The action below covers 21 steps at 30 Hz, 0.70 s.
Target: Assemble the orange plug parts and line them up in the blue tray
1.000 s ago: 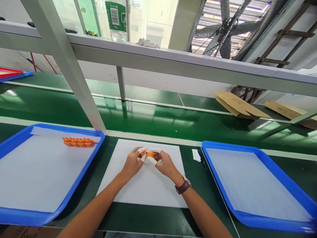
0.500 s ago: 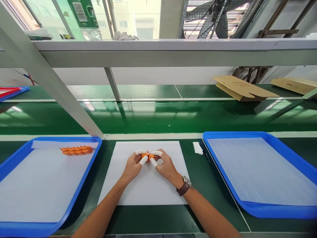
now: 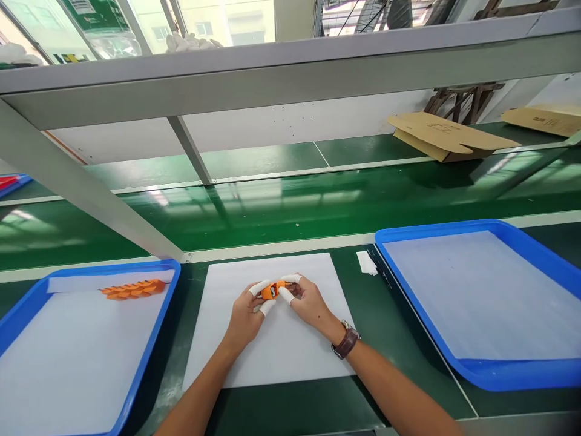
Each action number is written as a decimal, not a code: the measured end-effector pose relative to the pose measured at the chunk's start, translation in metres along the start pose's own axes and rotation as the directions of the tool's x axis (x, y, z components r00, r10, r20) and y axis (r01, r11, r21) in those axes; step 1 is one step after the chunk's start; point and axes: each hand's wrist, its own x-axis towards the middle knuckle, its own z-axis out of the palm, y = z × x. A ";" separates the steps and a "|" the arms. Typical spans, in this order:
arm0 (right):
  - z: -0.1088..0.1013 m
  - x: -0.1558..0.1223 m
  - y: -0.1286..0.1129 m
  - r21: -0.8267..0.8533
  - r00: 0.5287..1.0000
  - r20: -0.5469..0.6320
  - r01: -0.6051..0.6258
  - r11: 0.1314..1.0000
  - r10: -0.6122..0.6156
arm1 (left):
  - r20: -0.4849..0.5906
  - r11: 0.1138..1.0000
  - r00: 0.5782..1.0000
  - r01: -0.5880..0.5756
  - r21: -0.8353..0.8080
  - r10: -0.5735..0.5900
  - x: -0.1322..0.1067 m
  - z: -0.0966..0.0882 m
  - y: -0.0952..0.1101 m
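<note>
A small orange plastic part (image 3: 271, 291) with a dark and white spot on its face is held just above a white sheet (image 3: 272, 357). My right hand (image 3: 310, 303) pinches its right end between thumb and index finger, both in white finger covers. From the other side, my left hand (image 3: 247, 312) has its covered index finger against the left end, its thumb lower and a little apart from the part. Exactly what kind of part it is, I cannot make out. In the left tray (image 3: 170, 303), a row of similar orange pieces (image 3: 134, 290) lies near the back edge.
To the right stands a blue tray (image 3: 481, 378) lined with white paper. Beside it lie a white scrap (image 3: 366, 263) and thin dark items (image 3: 385, 269). A metal frame (image 3: 272, 88) crosses above the bench, with cardboard (image 3: 449, 136) behind it.
The orange part has turned in my fingers and now shows its dark and white spot. My left thumb has come off it. The whole view has tilted.
</note>
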 end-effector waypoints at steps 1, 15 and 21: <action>-0.001 -0.001 -0.002 -0.034 1.000 -0.002 0.026 0.999 -0.026 | -0.021 0.995 0.999 -0.041 0.089 0.043 -0.001 0.000 -0.001; -0.004 -0.002 -0.003 -0.090 0.993 0.120 0.014 0.996 -0.003 | -0.057 0.922 0.983 -0.141 0.361 0.172 -0.005 0.001 -0.010; 0.000 -0.002 0.001 -0.034 0.991 0.130 -0.026 0.999 0.030 | -0.063 0.907 0.968 -0.206 0.368 0.245 -0.005 0.002 -0.014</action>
